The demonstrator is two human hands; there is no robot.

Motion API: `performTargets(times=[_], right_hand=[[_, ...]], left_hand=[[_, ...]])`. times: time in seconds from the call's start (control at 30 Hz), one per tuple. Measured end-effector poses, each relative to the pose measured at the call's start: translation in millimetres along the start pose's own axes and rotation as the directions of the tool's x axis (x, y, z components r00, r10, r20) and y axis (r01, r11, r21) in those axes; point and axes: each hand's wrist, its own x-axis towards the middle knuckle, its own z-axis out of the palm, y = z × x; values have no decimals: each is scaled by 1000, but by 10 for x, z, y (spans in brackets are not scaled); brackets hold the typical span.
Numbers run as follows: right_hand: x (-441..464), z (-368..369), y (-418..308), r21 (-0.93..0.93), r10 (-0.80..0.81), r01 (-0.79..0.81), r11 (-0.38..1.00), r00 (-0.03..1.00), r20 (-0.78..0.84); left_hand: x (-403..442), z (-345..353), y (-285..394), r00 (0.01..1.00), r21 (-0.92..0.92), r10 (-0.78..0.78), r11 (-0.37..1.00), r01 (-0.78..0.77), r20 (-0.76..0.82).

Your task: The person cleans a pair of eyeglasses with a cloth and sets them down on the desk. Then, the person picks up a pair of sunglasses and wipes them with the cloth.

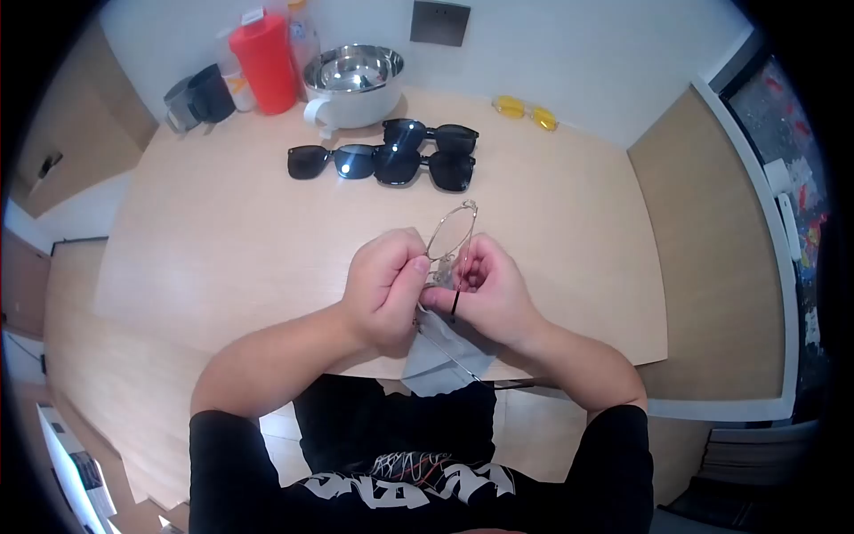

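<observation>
The person wears a black T-shirt (400, 521) with loose short sleeves (224, 463) ending near the elbows. Large angular off-white lettering (396, 492), unreadable here, crosses the front; hemward sits a white-and-red net-like graphic (411, 466). Left hand (385, 285) and right hand (494, 298) are bare.

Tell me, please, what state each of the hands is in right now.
Left hand: closed, holding the thin-framed glasses.
Right hand: closed, pinching the grey cloth at the glasses.

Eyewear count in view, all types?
5: wire-rimmed eyeglasses in the left hand; grouped on the table, leftmost black sunglasses, rear black sunglasses, front black sunglasses; yellow-lensed glasses near the wall. No others visible.
</observation>
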Motion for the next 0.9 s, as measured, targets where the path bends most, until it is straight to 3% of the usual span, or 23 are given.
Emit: performTargets(times=[0.17,0.27,0.47,0.57,0.67,0.9], right_hand=[[0,-43,-147,193,17,-31,981,997,74],[6,-24,-104,220,-164,143,965,983,80],[-13,-69,-138,253,-27,-30,967,975,219],[-15,-92,-115,294,-52,-38,955,955,293],[-21,-81,-195,150,-24,-25,988,949,314],[18,-37,-58,237,-13,-44,970,973,231]], left_hand=[[72,76,-8,999,-46,41,998,-42,-30],[63,51,-12,1000,-64,17,998,-17,2],[76,53,-27,991,19,130,991,-130,-2],[99,51,-1,977,66,214,975,-214,6],[78,32,5,989,36,145,989,-146,24],[51,78,-18,992,-35,123,992,-123,-5]])
